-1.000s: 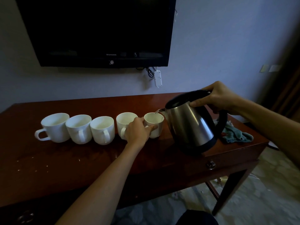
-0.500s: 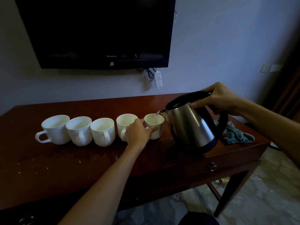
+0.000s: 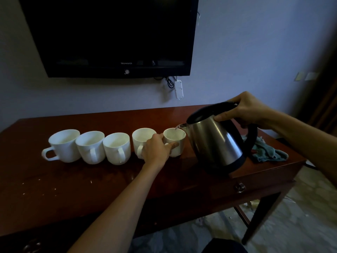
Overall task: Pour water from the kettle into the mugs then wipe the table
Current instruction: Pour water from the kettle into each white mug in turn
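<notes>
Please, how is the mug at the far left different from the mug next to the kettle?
The far-left mug looks larger than the mug beside the kettle. No hand touches the far-left mug; the left hand holds the mug beside the kettle. The kettle, gripped by the right hand, is tipped with its spout over that mug; the far-left mug has nothing above it. Both are white, upright, on the table.

Setting: a hotel-style guest room or bedroom, dimly lit. Indicators: a flat-screen television [image 3: 116, 35] is mounted on a plain painted wall. Directly below the television stands a dark polished wooden desk [image 3: 76, 181] with a drawer pull on its front edge. A white power strip [image 3: 178, 89] hangs from cables at the television's lower right. Wall switch plates [image 3: 307, 76] sit further right. Patterned flooring [image 3: 291, 225] lies beneath the desk.
</notes>
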A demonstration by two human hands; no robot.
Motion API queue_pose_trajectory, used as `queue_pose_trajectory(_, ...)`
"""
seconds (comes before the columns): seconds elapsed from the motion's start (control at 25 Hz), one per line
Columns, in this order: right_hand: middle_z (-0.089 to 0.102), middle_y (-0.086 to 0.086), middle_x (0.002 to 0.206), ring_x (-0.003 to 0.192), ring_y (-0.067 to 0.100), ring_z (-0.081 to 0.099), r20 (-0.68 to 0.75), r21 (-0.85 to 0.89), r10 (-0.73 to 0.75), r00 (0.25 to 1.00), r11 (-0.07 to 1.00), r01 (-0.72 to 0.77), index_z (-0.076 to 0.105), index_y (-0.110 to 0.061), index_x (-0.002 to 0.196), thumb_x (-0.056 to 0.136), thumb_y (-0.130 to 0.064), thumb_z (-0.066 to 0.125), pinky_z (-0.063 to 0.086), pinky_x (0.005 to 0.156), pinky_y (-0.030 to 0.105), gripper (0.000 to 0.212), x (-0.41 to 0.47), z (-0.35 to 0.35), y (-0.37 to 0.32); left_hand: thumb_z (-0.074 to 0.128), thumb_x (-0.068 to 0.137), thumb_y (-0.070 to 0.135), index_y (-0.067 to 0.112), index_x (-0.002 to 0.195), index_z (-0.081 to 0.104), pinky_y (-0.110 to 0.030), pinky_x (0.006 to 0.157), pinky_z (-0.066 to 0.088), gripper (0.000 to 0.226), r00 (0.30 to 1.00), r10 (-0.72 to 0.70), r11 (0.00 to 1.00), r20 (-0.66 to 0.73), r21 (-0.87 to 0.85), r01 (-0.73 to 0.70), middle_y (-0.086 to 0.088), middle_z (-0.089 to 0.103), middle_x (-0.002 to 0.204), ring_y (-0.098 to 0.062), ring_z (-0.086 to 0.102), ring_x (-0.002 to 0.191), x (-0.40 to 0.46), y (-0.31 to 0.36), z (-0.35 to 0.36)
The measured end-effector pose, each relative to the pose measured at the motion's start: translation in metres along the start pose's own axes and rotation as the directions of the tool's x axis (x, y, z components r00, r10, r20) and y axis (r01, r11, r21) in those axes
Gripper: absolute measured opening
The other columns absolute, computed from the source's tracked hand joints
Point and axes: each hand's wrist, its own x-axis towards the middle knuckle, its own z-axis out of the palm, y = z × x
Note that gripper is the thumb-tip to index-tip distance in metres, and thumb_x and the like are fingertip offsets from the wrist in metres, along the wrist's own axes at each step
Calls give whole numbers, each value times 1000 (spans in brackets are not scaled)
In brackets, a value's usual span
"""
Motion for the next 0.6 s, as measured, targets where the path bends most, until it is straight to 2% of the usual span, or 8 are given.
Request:
queue_pose_trajectory(0.28,42,-1,44,37,14,33,9,0,9,1000,1000,-9,78,-6,99,58,-31,86,31,37,24,49,0,0,-2,74,79,51,22,118,70,-30,67,39,48,1000,4,1000,-11,9,-4,1,74,99,-19,65,94,-1,1,-1)
queue_pose_trajectory(0.6,42,1,47,40,15,33,18,9,17,1000,1000,-17,78,-8,102,56,-33,87,30,39,26,54,0,0,-3,75,80,50,22,117,70,-30,67,39,47,1000,3,1000,-11,7,-3,1,74,98,-19,65,93,-1,1,0)
